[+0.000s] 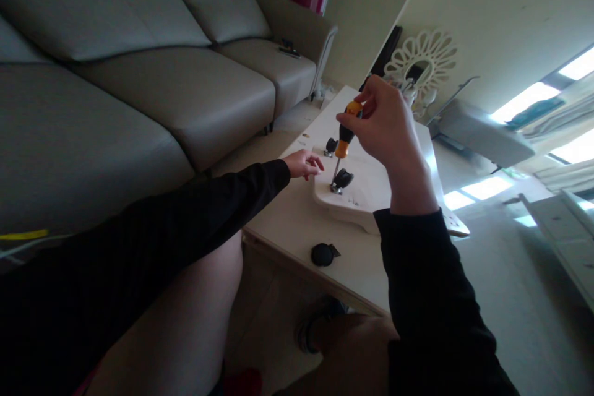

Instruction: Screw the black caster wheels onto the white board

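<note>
My right hand [383,120] is closed around the handle of a yellow and black screwdriver [346,136]. The shaft points down, its tip at the metal plate of a black caster wheel [342,179]. That caster sits on a white panel-like piece [362,198] lying on the table. Farther back on the same piece is a second black caster [331,146]. At the piece's left edge rests my left hand [304,164], fingers spread loosely and holding nothing. A loose black caster [323,254] lies on the tabletop near the front edge.
The white table [283,223] stands before my knees. A grey sofa [185,93] runs along the left, with a dark object [290,51] on its seat. Small bits [305,135] lie on the tabletop's far left. A white cabinet [563,229] is at the right.
</note>
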A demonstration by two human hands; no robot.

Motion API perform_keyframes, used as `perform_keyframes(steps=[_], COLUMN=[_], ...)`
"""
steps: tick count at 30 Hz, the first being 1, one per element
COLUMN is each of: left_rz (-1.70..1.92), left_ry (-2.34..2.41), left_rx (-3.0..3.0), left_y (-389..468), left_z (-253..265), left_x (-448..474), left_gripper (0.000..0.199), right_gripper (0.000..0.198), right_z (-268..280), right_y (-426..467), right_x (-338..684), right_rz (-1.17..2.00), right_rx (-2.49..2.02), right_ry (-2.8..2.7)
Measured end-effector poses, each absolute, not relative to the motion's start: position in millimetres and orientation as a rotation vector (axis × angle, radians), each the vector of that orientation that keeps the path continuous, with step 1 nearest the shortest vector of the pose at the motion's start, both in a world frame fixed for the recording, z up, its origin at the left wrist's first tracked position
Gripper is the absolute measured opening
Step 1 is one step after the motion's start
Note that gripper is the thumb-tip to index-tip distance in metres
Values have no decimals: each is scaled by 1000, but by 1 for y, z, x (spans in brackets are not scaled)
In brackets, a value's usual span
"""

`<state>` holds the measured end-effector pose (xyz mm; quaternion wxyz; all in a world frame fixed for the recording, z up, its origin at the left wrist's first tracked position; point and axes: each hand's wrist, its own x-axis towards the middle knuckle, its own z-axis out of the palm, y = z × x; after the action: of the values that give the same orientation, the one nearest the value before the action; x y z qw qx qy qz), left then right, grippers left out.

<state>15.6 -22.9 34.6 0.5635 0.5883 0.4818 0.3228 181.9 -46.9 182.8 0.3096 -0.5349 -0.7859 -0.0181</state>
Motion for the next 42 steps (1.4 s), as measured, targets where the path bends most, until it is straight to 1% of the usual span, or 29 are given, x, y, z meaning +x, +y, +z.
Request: perform_keyframes(steps=[5,8,13,19,22,27,32,36,42], left_rz=[761,731,664,654,645,642,630,625,622], left_ry=[1136,1126,1093,1111,1118,1083,1030,1011,1001], left_rx=[1402,1457,1540,1557,1565,1588,1605,1623,1626], left_y=[-22,-20,-20,-17,-13,-6,1,3,3], left_z=[33,31,30,30,28,22,14,11,11], left_x=[15,15,14,17,20,22,22,22,22], left_gripper=[23,23,36,20,19,17,11,12,15], right_gripper=[17,18,27,31,33,22,24,31,32], right_z=[181,181,182,174,169,167,167,168,166], right_y=[-45,-45,-48,-42,-38,-38,-30,-27,-37], right_x=[182,184,182,184,188,188,194,199,186], right_rz=[33,62,-19,-50,-62,-75,-37,-50,-30], right_rx=[-1342,-1340,-1407,-1315,-1271,-1314,-1262,-1253,-1345], right_ry=[-2104,-2103,-2073,-2073,-2074,-2040,-2054,-2045,-1992])
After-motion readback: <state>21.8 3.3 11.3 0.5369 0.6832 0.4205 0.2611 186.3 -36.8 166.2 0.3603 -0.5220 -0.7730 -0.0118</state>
